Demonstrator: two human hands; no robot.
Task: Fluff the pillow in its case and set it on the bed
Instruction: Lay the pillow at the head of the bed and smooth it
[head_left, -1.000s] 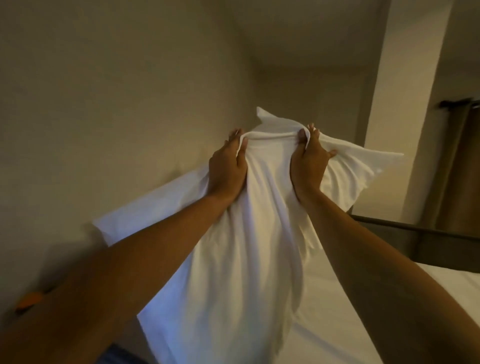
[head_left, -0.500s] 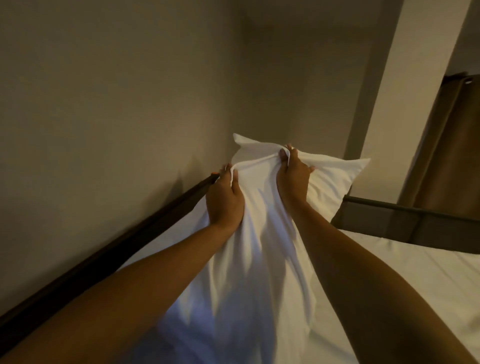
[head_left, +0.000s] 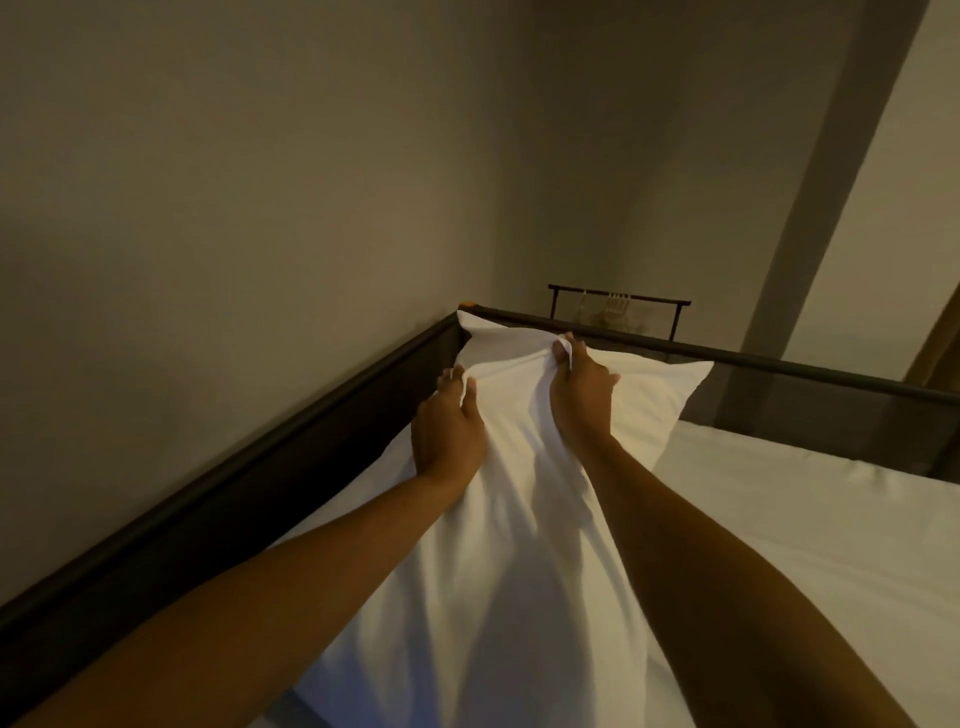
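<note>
The room is dim and the light is warm, yellowish. The brightest area is the white pillow (head_left: 524, 519) and the bed sheet (head_left: 810, 519) at the right side, so the light seems to come from the right or from behind the camera; the lamp itself is not in view. The wall (head_left: 208, 208) is dull grey-brown and gets darker toward the left edge. Both forearms throw soft, wide shadows on the pillow. The dark bed frame (head_left: 208, 499) shows almost no detail. There is no glare. The picture is a little soft and grainy. The wide lens bends straight lines, and the pillar (head_left: 831, 182) at the right leans strongly.
</note>
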